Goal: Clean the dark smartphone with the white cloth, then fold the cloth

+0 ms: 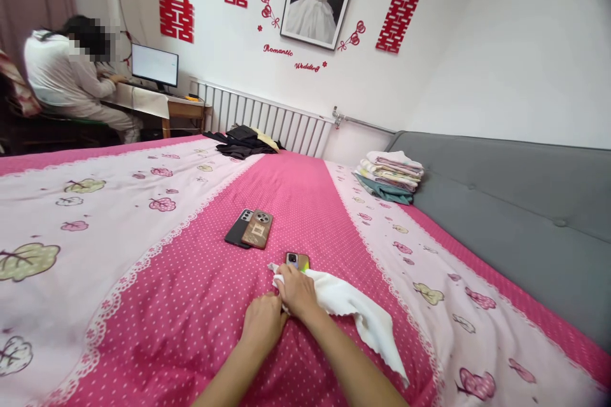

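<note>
My right hand [296, 289] is closed on a white cloth [353, 299], whose loose end trails to the right across the pink bedspread. Tight against it, my left hand [261, 319] is closed with its fingers curled in. Between the two hands a small dark edge shows, but most of what the left fingers grip is hidden. Just beyond the right hand lies a phone [298, 261] with a shiny, yellowish back, partly covered by the hand and cloth. Farther off, a brown phone [258, 229] lies overlapping a black phone [237, 229], both camera side up.
Folded cloths [389, 175] are stacked by the grey headboard [501, 203] on the right. Dark clothes [243, 142] lie at the bed's far edge, before a white radiator [267, 111]. At the left a person [71, 76] sits at a desk with a monitor [155, 65].
</note>
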A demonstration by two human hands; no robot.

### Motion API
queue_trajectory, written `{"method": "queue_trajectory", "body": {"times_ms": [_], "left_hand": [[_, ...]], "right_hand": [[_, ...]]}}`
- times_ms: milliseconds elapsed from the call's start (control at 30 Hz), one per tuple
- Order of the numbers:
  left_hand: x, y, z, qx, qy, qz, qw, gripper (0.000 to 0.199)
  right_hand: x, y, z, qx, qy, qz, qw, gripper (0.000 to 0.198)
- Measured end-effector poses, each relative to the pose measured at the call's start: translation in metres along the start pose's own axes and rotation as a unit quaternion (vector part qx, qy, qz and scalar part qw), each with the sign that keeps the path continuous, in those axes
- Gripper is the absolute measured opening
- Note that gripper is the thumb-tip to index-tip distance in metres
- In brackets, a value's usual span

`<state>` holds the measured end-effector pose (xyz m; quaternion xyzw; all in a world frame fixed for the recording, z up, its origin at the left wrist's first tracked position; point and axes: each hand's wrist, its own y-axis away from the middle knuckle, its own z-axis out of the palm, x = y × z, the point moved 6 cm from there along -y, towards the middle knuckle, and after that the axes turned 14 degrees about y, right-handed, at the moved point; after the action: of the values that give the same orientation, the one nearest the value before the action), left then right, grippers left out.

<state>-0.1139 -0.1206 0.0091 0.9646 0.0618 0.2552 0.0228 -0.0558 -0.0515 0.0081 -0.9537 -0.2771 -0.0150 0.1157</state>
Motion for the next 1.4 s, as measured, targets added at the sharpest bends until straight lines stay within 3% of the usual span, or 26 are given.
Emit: {"method": "queue_trajectory", "body": {"times_ms": [700,1100,1400], "left_hand": [[0.002,-0.004,0.002,-0.027,-0.011,-0.022,0.999,0.023],[-0.001,-0.006,0.001,-0.024,-0.021,-0.018,0.999,0.023],[0.000,-0.007,-0.001,-0.018,-0.024,-0.004,1.000,0.023]], "right_hand": [[0.041,-0.058,0.020,-0.015,-0.024,0.060,0.998,0.026],[0.067,-0.050,0.024,-0.019,-0.016,0.127,0.992,0.028],[0.067,-0.029,0.021,-0.006,-0.022,0.124,0.992,0.027]]}}
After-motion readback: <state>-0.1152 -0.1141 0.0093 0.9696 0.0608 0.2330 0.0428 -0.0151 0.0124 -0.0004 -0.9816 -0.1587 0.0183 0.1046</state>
